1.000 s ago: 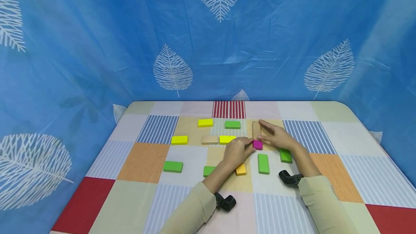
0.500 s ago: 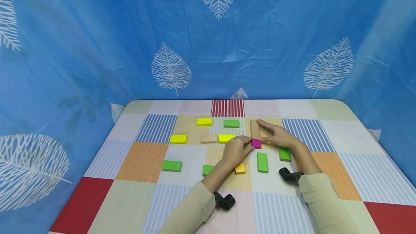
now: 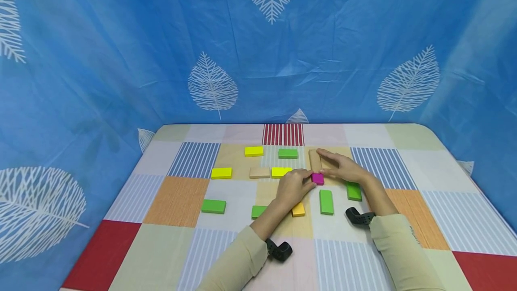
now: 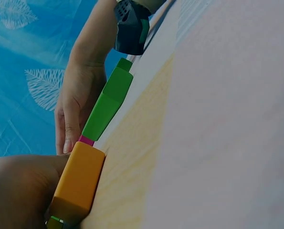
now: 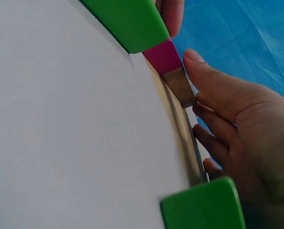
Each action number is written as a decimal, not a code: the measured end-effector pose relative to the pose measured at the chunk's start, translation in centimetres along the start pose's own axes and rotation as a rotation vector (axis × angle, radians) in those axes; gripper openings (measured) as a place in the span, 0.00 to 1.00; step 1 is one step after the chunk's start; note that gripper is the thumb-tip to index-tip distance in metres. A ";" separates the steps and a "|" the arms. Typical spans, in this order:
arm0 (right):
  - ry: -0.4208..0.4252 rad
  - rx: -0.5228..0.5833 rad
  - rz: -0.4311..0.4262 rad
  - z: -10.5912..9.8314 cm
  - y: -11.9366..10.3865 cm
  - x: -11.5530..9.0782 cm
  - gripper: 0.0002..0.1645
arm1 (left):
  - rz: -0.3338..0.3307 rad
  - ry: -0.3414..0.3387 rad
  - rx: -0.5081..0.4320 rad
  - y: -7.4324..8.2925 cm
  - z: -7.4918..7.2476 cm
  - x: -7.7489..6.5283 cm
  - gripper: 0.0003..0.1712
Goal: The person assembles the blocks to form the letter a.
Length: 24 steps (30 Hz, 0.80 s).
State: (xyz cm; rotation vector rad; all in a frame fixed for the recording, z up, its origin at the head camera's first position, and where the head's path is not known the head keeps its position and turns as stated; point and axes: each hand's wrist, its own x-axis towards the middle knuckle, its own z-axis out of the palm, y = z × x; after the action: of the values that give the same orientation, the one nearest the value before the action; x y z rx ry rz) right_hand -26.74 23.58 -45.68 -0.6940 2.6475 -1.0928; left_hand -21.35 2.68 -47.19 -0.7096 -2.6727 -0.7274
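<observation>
Near the far right of the table, a small magenta block (image 3: 317, 179) sits end to end with a longer plain wooden block (image 3: 315, 161). My left hand (image 3: 292, 187) pinches the magenta block from its left side, index finger at the far corner and thumb at the near one. Along the wooden block's right side lies my right hand (image 3: 344, 168), its index fingertip by the far end and thumb by the near end. In the right wrist view, that thumb (image 5: 206, 71) is right where the magenta and wooden blocks meet. An orange block (image 4: 79, 181) partly hides my left hand in its wrist view.
A green block (image 3: 326, 202) lies just in front of the magenta one; another green block (image 3: 354, 191) is under my right wrist. Several yellow, green and plain blocks spread to the left, including a yellow block (image 3: 280, 172) beside my left hand. A blue curtain (image 3: 343, 57) stands behind.
The wooden block's far end has swung slightly left, with my right fingers following it. The magenta block and my left hand stay almost in place; the view has shifted a little.
</observation>
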 end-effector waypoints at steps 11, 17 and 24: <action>0.014 0.018 0.000 0.2 0.1 0.1 0.44 | 0.001 -0.004 -0.007 0.1 -0.1 0.0 0.22; 0.037 0.029 -0.006 0.3 0.0 0.0 0.44 | 0.014 -0.002 -0.040 0.0 -0.5 -0.3 0.24; 0.069 0.024 -0.001 0.4 -0.1 -0.1 0.46 | 0.057 -0.027 -0.190 0.6 -1.4 -1.4 0.26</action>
State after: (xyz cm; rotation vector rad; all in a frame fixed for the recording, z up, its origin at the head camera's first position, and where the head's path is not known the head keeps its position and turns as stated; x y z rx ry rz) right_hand -26.50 23.33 -45.87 -0.6647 2.6873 -1.1669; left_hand -19.64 1.86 -46.31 -0.8453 -2.6191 -0.9723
